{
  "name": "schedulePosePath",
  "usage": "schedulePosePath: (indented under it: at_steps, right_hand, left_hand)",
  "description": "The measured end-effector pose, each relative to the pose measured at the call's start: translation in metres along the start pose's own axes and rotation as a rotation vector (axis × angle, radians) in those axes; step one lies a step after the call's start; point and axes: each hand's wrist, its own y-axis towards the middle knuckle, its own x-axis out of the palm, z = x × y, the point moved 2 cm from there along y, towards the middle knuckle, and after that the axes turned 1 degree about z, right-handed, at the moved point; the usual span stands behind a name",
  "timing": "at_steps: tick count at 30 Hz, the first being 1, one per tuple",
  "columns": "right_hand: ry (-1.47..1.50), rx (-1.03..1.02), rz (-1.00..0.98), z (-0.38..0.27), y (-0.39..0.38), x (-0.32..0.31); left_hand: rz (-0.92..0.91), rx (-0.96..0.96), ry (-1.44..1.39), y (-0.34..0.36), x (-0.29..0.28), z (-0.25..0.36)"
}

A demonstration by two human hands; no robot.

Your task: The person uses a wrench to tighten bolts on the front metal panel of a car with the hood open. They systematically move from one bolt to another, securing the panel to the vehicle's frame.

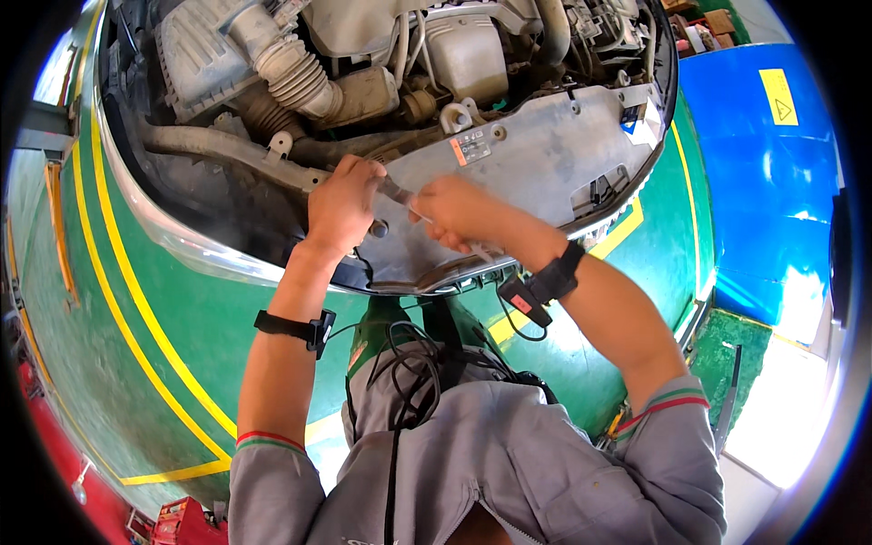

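Observation:
My left hand (341,204) is closed over the head end of a slim metal wrench (398,193), pressing it down near a dark bolt (378,229) on the grey front panel (536,154) of a car's engine bay. My right hand (454,211) grips the handle end of the same tool, just right of the left hand. The tool's working tip is hidden under my left fingers. Both wrists wear black bands with small sensor boxes.
The open engine bay holds a ribbed air hose (295,77), an air box (195,54) and a metal cover (468,50). The green floor (173,318) has yellow lines. A blue panel (763,163) stands at the right. Red equipment (182,522) sits at lower left.

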Motion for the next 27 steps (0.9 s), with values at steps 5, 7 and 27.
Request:
schedulePosePath:
  at_steps: [5,7,27]
  right_hand:
    - [0.057,-0.121,-0.022,0.042,0.006,0.001]
    - [0.102,-0.14,-0.079,0.046,0.009,-0.002]
    - [0.513,-0.286,0.348,0.119,-0.122,-0.067]
  left_hand:
    - [-0.062,-0.011,-0.057,0.001,-0.004,0.002]
    - [-0.066,-0.033,-0.05,0.0,-0.002,0.002]
    - [-0.051,0.116,0.021,0.014,-0.001,0.041]
